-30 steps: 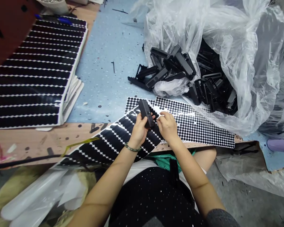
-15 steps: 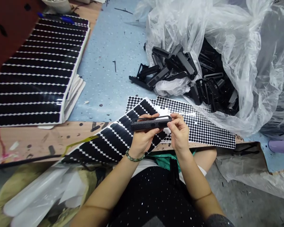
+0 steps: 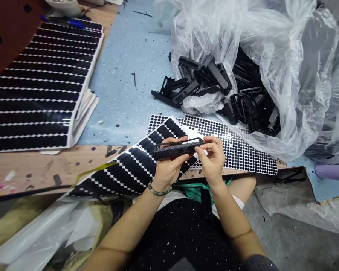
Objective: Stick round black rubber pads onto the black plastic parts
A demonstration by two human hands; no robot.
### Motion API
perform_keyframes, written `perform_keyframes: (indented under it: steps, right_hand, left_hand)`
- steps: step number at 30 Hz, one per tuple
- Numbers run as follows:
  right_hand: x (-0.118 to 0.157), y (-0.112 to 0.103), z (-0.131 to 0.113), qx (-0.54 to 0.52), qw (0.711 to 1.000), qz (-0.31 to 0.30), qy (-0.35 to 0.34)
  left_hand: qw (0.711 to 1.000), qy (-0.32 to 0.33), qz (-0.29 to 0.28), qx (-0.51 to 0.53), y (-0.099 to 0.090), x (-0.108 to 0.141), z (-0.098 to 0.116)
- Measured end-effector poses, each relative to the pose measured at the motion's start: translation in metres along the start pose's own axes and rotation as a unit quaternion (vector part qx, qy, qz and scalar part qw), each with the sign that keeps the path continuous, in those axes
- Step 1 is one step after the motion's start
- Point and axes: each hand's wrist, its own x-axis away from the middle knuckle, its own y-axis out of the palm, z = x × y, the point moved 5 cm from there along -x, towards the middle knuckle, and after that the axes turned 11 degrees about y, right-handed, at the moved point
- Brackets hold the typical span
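Note:
A long black plastic casing (image 3: 172,150) with a textured side and an open slot along its top is held level above the sheets. My left hand (image 3: 168,171) is closed around its left and middle part, thumb along the near side. At its right end, my right hand (image 3: 214,160) pinches the casing between thumb and fingers. Below them lies a sheet of black scalloped sticker strips (image 3: 130,165), slanting over the table edge. Partly under it are white sheets of small black round dots (image 3: 243,150).
A clear plastic bag (image 3: 288,94) spills several black casings (image 3: 189,90) onto the blue tabletop (image 3: 118,98). To the left sits a stack of black sticker sheets (image 3: 42,86) with a blue pen (image 3: 76,24) on top. A purple cylinder (image 3: 332,172) lies at right.
The casing has tilted slightly, its left end lower, while both hands keep hold of it. The whole view has shifted a little, so things appear further left.

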Motion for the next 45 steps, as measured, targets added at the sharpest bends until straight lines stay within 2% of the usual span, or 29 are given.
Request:
perform_keyframes:
  steps: [3, 5, 10, 13, 15, 16, 17, 18, 19, 21, 23, 25, 27, 29, 32, 34, 35, 37, 40, 41, 43, 45]
  right_hand:
    - [0.005, -0.006, -0.004, 0.045, 0.998, 0.045, -0.024]
    - [0.006, -0.008, 0.000, 0.012, 0.999, 0.046, 0.011]
    - [0.004, 0.005, 0.020, -0.076, 0.980, -0.110, 0.150]
    - [0.008, -0.014, 0.027, -0.075, 0.969, -0.149, 0.179]
    - [0.021, -0.035, 0.033, -0.032, 0.960, -0.220, 0.172]
    - [0.032, -0.043, 0.036, 0.010, 0.942, -0.296, 0.156]
    - [0.048, -0.049, 0.040, 0.064, 0.912, -0.384, 0.126]
    - [0.068, -0.055, 0.046, 0.123, 0.867, -0.475, 0.092]
    - [0.087, -0.060, 0.054, 0.185, 0.822, -0.534, 0.075]
    - [0.117, -0.068, 0.073, 0.297, 0.749, -0.589, 0.062]
    - [0.135, -0.070, 0.085, 0.364, 0.709, -0.600, 0.063]
    - [0.139, -0.074, 0.087, 0.385, 0.701, -0.597, 0.065]
    - [0.134, -0.084, 0.079, 0.372, 0.721, -0.581, 0.070]
    - [0.125, -0.095, 0.068, 0.342, 0.763, -0.543, 0.073]
    - [0.113, -0.103, 0.060, 0.297, 0.836, -0.458, 0.060]
    - [0.110, -0.097, 0.068, 0.291, 0.861, -0.414, 0.060]
    - [0.111, -0.092, 0.075, 0.300, 0.862, -0.404, 0.067]
    - [0.115, -0.082, 0.095, 0.330, 0.835, -0.431, 0.089]
    - [0.121, -0.074, 0.121, 0.385, 0.757, -0.516, 0.109]
    - [0.120, -0.075, 0.127, 0.411, 0.736, -0.526, 0.109]
    - [0.112, -0.078, 0.132, 0.468, 0.712, -0.517, 0.087]
    - [0.105, -0.080, 0.126, 0.503, 0.702, -0.501, 0.052]
  left_hand:
    - [1.000, -0.002, 0.008, 0.002, -0.001, 0.003, 0.001]
    - [1.000, -0.008, 0.007, -0.001, -0.002, 0.005, 0.000]
    - [0.999, -0.011, -0.033, -0.025, 0.000, 0.009, -0.003]
    - [0.995, 0.014, -0.073, -0.064, -0.005, 0.013, 0.007]
    - [0.986, 0.039, -0.112, -0.119, -0.010, 0.018, 0.020]
    - [0.976, 0.044, -0.149, -0.155, -0.011, 0.021, 0.026]
    - [0.959, 0.040, -0.203, -0.195, -0.009, 0.026, 0.029]
    - [0.933, 0.027, -0.273, -0.234, -0.006, 0.033, 0.027]
    - [0.898, 0.008, -0.348, -0.269, -0.001, 0.042, 0.022]
    - [0.816, -0.034, -0.469, -0.336, 0.009, 0.063, 0.000]
    - [0.740, -0.073, -0.524, -0.415, 0.015, 0.080, -0.032]
    - [0.651, -0.107, -0.544, -0.519, 0.015, 0.094, -0.064]
    - [0.572, -0.132, -0.554, -0.590, 0.010, 0.104, -0.085]
    - [0.530, -0.147, -0.556, -0.623, 0.001, 0.110, -0.094]
    - [0.510, -0.156, -0.562, -0.632, -0.018, 0.115, -0.093]
    - [0.498, -0.156, -0.580, -0.626, -0.028, 0.117, -0.090]
    - [0.493, -0.153, -0.591, -0.619, -0.032, 0.118, -0.088]
    - [0.486, -0.146, -0.615, -0.603, -0.037, 0.121, -0.083]
    - [0.484, -0.132, -0.641, -0.580, -0.041, 0.125, -0.067]
    - [0.488, -0.122, -0.648, -0.572, -0.042, 0.126, -0.059]
    - [0.498, -0.099, -0.656, -0.559, -0.045, 0.125, -0.042]
    - [0.515, -0.084, -0.649, -0.553, -0.050, 0.121, -0.026]
